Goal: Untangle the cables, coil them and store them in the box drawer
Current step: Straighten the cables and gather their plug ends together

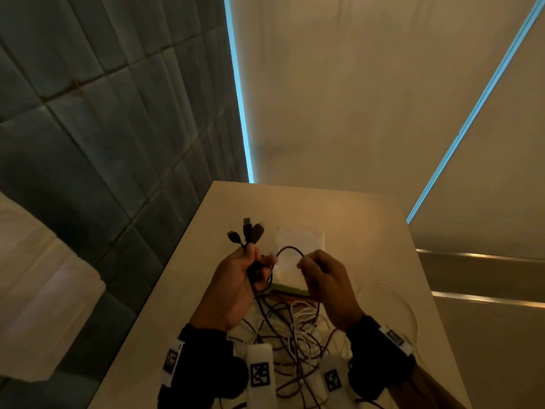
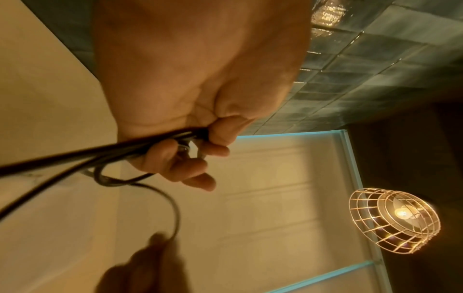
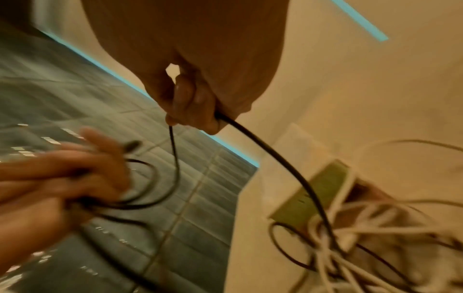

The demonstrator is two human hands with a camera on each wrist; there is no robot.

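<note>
My left hand (image 1: 250,267) grips a bundle of black cables (image 1: 259,278) above the table, three plugs (image 1: 246,231) sticking up past the fingers. In the left wrist view the fingers (image 2: 190,168) curl round the black cables (image 2: 75,156). My right hand (image 1: 312,270) pinches one black cable (image 3: 263,146); it arches as a short loop (image 1: 290,250) across to the left hand. Below the hands lies a tangle of black and white cables (image 1: 295,329). A small box with a green front (image 1: 290,289) sits behind the hands, a drawer (image 3: 360,192) open at its side.
The beige table (image 1: 368,231) ends at a left edge beside a dark tiled wall (image 1: 88,113). White cable loops (image 1: 410,308) trail to the right over the table. A wire-cage lamp (image 2: 393,220) shows in the left wrist view. Tagged wrist bands (image 1: 259,376) sit low in the head view.
</note>
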